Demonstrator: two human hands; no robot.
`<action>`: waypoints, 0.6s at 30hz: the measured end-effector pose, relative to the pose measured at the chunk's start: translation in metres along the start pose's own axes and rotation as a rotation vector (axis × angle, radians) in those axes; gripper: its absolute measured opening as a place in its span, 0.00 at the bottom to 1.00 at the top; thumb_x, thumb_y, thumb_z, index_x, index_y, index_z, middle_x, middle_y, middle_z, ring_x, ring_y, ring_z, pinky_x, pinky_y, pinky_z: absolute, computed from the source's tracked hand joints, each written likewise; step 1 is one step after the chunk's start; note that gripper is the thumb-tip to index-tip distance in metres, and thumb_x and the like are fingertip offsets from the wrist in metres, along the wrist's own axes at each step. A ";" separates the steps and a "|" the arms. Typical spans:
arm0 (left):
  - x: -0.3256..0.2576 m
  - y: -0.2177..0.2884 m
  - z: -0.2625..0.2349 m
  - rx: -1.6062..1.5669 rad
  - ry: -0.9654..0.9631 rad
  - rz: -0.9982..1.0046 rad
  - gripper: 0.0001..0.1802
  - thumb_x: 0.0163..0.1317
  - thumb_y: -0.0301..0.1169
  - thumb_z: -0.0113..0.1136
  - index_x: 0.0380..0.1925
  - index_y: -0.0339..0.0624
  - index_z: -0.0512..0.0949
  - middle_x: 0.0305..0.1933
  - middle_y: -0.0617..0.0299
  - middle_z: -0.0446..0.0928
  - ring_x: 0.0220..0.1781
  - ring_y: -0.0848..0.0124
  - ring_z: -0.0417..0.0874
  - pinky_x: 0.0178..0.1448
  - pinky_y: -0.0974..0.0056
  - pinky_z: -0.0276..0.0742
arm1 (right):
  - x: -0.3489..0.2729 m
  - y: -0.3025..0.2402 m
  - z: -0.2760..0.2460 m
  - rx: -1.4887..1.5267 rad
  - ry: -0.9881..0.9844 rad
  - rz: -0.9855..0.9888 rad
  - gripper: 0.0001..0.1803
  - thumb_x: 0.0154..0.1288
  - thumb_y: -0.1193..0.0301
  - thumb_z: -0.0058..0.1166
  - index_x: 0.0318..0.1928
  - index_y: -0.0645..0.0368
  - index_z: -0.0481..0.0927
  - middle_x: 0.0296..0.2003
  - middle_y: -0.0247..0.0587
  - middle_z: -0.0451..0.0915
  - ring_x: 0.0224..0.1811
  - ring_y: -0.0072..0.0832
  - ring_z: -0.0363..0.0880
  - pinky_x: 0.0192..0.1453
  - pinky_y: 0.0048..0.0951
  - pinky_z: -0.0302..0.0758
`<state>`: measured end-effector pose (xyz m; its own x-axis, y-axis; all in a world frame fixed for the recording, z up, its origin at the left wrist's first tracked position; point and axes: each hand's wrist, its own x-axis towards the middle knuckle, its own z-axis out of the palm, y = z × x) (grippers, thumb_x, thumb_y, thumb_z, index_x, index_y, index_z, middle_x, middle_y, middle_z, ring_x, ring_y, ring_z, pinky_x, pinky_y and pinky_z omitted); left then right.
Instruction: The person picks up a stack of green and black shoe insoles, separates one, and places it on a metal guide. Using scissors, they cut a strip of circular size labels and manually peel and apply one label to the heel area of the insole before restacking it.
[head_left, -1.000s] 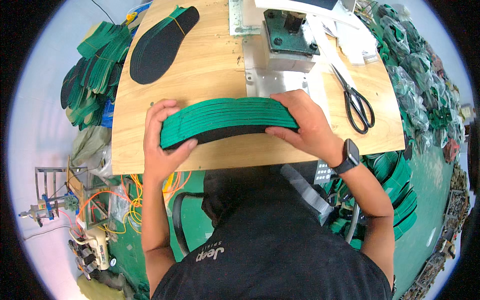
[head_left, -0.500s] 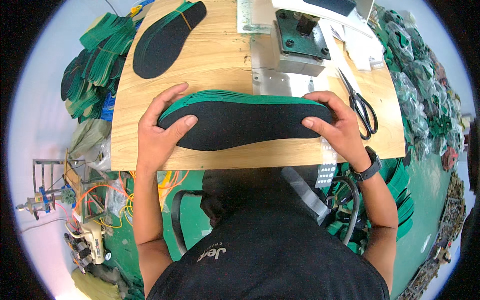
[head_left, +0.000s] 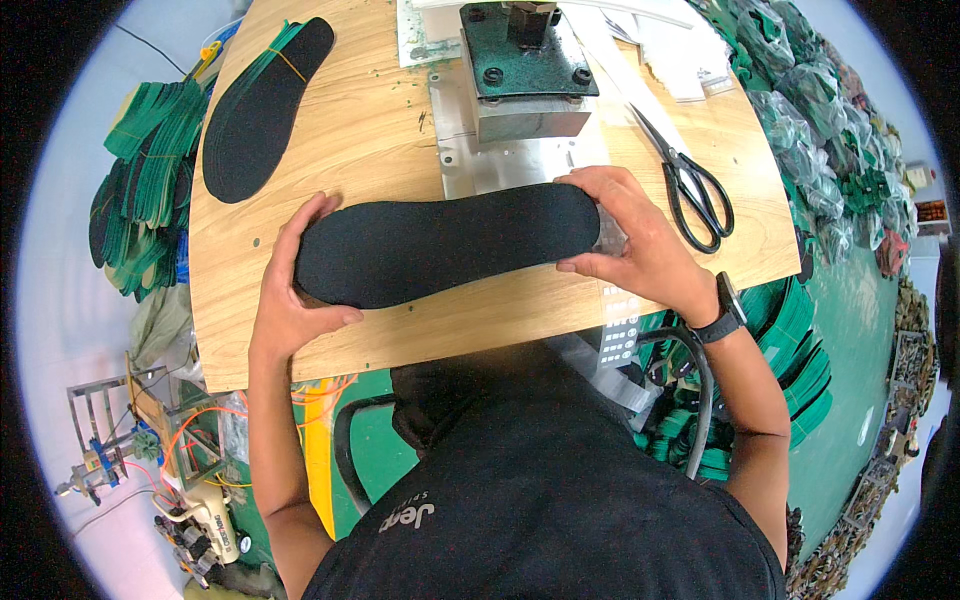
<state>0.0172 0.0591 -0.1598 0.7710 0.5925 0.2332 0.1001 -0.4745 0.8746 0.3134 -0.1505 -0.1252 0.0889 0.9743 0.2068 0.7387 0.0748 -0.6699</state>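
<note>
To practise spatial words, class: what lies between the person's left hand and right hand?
In the head view, a black insole lies lengthwise between the left hand and the right hand.

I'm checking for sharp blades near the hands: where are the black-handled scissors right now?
In the head view, the black-handled scissors lie on the right side of the wooden tabletop, just beyond the right hand and right of the metal block.

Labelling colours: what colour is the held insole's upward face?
Plain black; the insole shows best in the head view.
</note>
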 end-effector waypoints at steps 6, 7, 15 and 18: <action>0.002 0.001 -0.009 0.143 -0.085 -0.010 0.55 0.26 0.45 0.78 0.61 0.40 0.68 0.61 0.51 0.71 0.65 0.56 0.69 0.70 0.56 0.59 | -0.001 -0.001 0.002 -0.100 0.032 -0.087 0.42 0.41 0.68 0.73 0.59 0.61 0.70 0.54 0.49 0.71 0.60 0.45 0.66 0.64 0.38 0.65; 0.002 0.001 -0.011 0.161 -0.100 0.003 0.55 0.26 0.46 0.78 0.61 0.40 0.68 0.61 0.51 0.71 0.65 0.56 0.69 0.70 0.56 0.59 | -0.002 -0.005 0.004 -0.119 0.048 -0.110 0.42 0.41 0.67 0.73 0.60 0.62 0.69 0.54 0.50 0.71 0.60 0.45 0.66 0.64 0.39 0.65; 0.006 -0.001 -0.023 0.226 -0.188 0.029 0.58 0.25 0.47 0.78 0.63 0.41 0.66 0.62 0.50 0.69 0.66 0.55 0.67 0.70 0.55 0.58 | -0.005 -0.006 0.009 -0.339 0.019 -0.148 0.44 0.53 0.54 0.63 0.65 0.66 0.61 0.61 0.54 0.65 0.66 0.50 0.59 0.69 0.45 0.57; 0.005 -0.006 -0.022 0.185 -0.175 0.024 0.65 0.22 0.45 0.80 0.67 0.42 0.59 0.62 0.50 0.69 0.67 0.55 0.66 0.71 0.54 0.57 | -0.008 -0.004 0.019 -0.373 0.018 -0.151 0.48 0.58 0.50 0.58 0.69 0.66 0.53 0.66 0.55 0.59 0.70 0.50 0.51 0.72 0.45 0.50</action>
<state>0.0063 0.0788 -0.1545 0.8701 0.4654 0.1621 0.1810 -0.6077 0.7733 0.2965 -0.1548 -0.1380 -0.0295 0.9543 0.2975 0.9359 0.1309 -0.3270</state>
